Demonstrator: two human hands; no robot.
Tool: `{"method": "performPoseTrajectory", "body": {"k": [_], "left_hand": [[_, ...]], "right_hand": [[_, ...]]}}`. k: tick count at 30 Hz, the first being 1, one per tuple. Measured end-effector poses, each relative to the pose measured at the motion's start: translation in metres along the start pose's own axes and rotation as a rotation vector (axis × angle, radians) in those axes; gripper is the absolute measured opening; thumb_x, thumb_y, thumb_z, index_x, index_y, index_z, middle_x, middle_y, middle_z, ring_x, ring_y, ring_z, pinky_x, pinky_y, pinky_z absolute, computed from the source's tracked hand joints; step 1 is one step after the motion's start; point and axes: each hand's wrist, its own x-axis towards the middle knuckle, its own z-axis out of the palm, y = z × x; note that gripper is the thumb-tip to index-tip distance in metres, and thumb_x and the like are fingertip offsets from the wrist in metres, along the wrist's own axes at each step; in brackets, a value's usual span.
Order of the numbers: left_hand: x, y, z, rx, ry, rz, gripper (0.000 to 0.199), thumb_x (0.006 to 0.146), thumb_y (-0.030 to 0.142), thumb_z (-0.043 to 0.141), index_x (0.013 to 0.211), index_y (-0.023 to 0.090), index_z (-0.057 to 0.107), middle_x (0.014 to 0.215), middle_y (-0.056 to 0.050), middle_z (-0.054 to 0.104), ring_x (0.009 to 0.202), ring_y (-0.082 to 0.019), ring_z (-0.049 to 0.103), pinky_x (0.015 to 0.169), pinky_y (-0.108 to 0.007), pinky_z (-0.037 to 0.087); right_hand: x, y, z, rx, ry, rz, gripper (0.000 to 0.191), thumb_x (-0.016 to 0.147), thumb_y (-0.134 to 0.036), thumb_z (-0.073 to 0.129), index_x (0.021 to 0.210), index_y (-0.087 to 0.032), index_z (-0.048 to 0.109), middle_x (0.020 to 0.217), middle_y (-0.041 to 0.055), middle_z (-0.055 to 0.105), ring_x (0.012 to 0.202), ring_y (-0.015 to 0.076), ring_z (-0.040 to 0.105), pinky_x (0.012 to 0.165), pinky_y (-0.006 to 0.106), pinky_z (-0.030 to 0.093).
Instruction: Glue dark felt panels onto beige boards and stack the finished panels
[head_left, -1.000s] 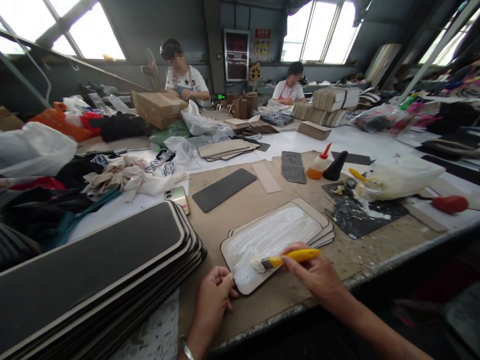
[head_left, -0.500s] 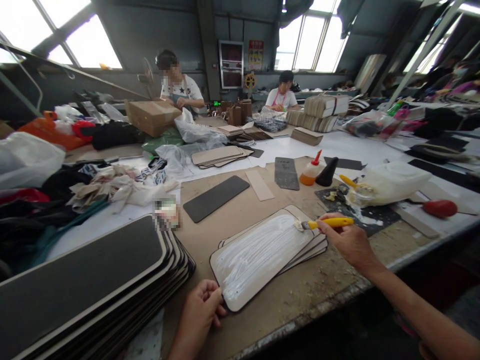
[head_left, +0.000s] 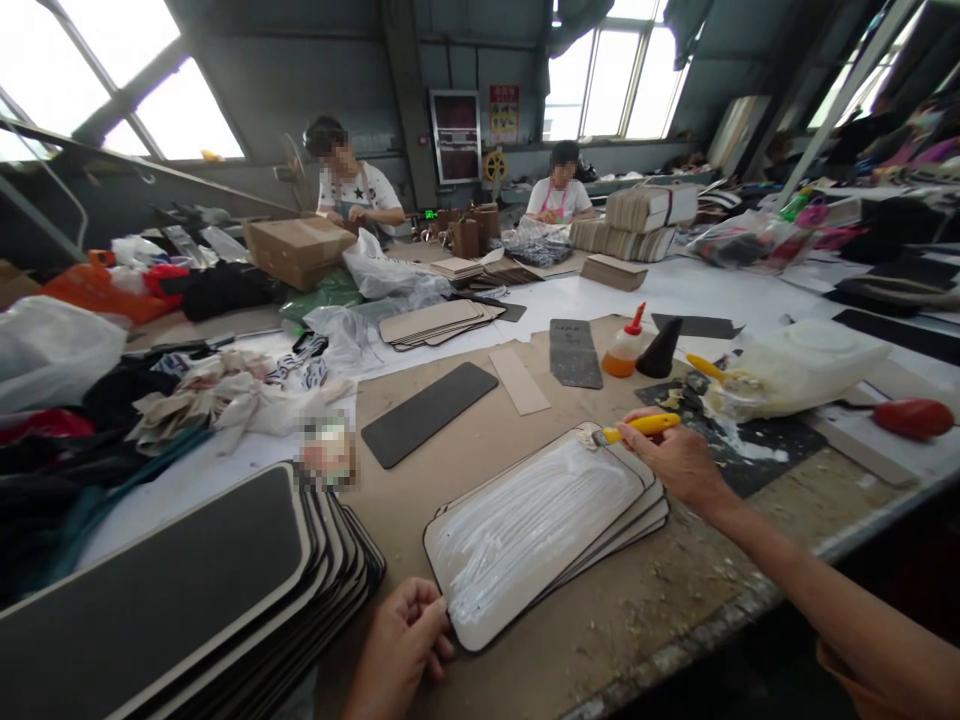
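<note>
My right hand (head_left: 679, 458) grips a brush with a yellow handle (head_left: 654, 425). Its bristles rest near the far edge of a beige, dark-edged panel (head_left: 551, 565), whose top is streaked with white paste (head_left: 525, 510). Several similar panels (head_left: 651, 508) lie fanned out beneath it. At the panel's near left corner, my left hand (head_left: 412, 630) has its thumb and fingers pinched on the edge. Close to the left hand stands a stack of dark-topped panels with pale rims (head_left: 172, 570).
Behind the panels lie a dark board (head_left: 429, 412), a pale strip (head_left: 519, 381) and a grey marked piece (head_left: 575, 354). A glue bottle with a red tip (head_left: 622, 350), a black cone (head_left: 660, 350) and a translucent jug (head_left: 810, 365) stand farther right. Two people (head_left: 352, 190) sit across the table.
The brush has moved along the panel to its far edge, toward the far corner. My left hand keeps its place at the near corner. The camera view has shifted slightly.
</note>
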Motion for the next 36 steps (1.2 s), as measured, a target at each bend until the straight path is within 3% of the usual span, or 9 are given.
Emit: {"method": "performPoseTrajectory", "body": {"k": [5,8,12,16,18,23,27,32,36], "left_hand": [[-0.004,0.011,0.007,-0.044,0.025,0.007,0.033,0.055,0.047,0.063,0.059,0.018,0.047,0.044,0.003,0.051,0.036,-0.008,0.045,0.035,-0.018,0.032],[-0.004,0.012,0.014,-0.036,0.025,0.045,0.035,0.058,0.051,0.06,0.06,0.018,0.046,0.048,0.004,0.048,0.038,-0.008,0.045,0.036,-0.019,0.031],[-0.003,0.003,0.016,0.081,0.03,0.123,0.035,0.077,0.052,0.045,0.063,0.019,0.046,0.051,0.003,0.046,0.041,-0.009,0.042,0.039,-0.02,0.03],[-0.011,-0.009,0.012,0.228,0.323,0.291,0.032,0.084,0.046,0.041,0.065,0.021,0.051,0.057,0.0,0.052,0.056,-0.014,0.05,0.056,-0.024,0.038],[-0.016,-0.013,0.009,0.255,0.408,0.347,0.025,0.083,0.042,0.044,0.071,0.023,0.056,0.064,-0.002,0.059,0.063,-0.016,0.056,0.064,-0.024,0.04],[-0.014,-0.021,0.001,0.29,0.358,0.356,0.016,0.083,0.034,0.049,0.079,0.025,0.062,0.075,-0.006,0.066,0.072,-0.019,0.062,0.07,-0.024,0.043],[-0.01,-0.027,0.002,0.31,0.321,0.381,0.019,0.085,0.031,0.045,0.081,0.025,0.063,0.075,-0.007,0.066,0.071,-0.018,0.062,0.069,-0.023,0.044],[-0.01,-0.029,0.013,0.316,0.441,0.416,0.03,0.088,0.037,0.038,0.075,0.025,0.062,0.068,-0.007,0.063,0.066,-0.017,0.06,0.066,-0.025,0.043],[-0.008,-0.032,0.012,0.328,0.426,0.399,0.032,0.089,0.039,0.036,0.075,0.025,0.062,0.067,-0.007,0.063,0.064,-0.018,0.06,0.065,-0.025,0.044]], "right_hand": [[0.01,-0.011,-0.019,-0.07,0.019,0.005,0.038,0.072,-0.056,0.048,0.082,-0.022,0.06,0.077,0.0052,0.066,0.06,0.0208,0.059,0.06,0.033,0.043],[0.027,-0.034,-0.015,-0.112,-0.042,-0.124,0.036,0.078,-0.053,0.04,0.08,-0.023,0.057,0.075,0.006,0.064,0.063,0.0219,0.059,0.06,0.033,0.042],[0.052,-0.076,0.024,-0.139,-0.292,-0.35,0.03,0.087,-0.043,0.032,0.076,-0.022,0.051,0.066,0.0034,0.059,0.06,0.0184,0.056,0.059,0.03,0.04],[0.064,-0.116,0.091,-0.347,-0.506,-0.626,0.022,0.088,-0.029,0.039,0.08,-0.018,0.056,0.08,0.0066,0.061,0.07,0.0176,0.057,0.063,0.027,0.04],[0.064,-0.131,0.125,-0.527,-0.588,-0.752,0.019,0.088,-0.024,0.042,0.085,-0.017,0.06,0.089,0.0084,0.061,0.075,0.0183,0.058,0.061,0.026,0.04],[0.067,-0.154,0.188,-0.708,-0.704,-0.952,0.025,0.088,-0.009,0.039,0.097,-0.014,0.061,0.102,0.0127,0.058,0.09,0.021,0.057,0.061,0.025,0.042],[0.072,-0.16,0.205,-0.724,-0.783,-1.019,0.026,0.088,-0.008,0.038,0.096,-0.013,0.062,0.102,0.0132,0.059,0.093,0.0222,0.056,0.063,0.025,0.044],[0.073,-0.163,0.206,-0.731,-0.82,-1.047,0.026,0.088,-0.008,0.038,0.096,-0.012,0.062,0.099,0.0126,0.06,0.089,0.0214,0.058,0.063,0.026,0.044],[0.075,-0.165,0.212,-0.706,-0.816,-1.01,0.026,0.088,-0.009,0.039,0.095,-0.014,0.063,0.098,0.0111,0.06,0.085,0.0191,0.059,0.061,0.024,0.041]]}}
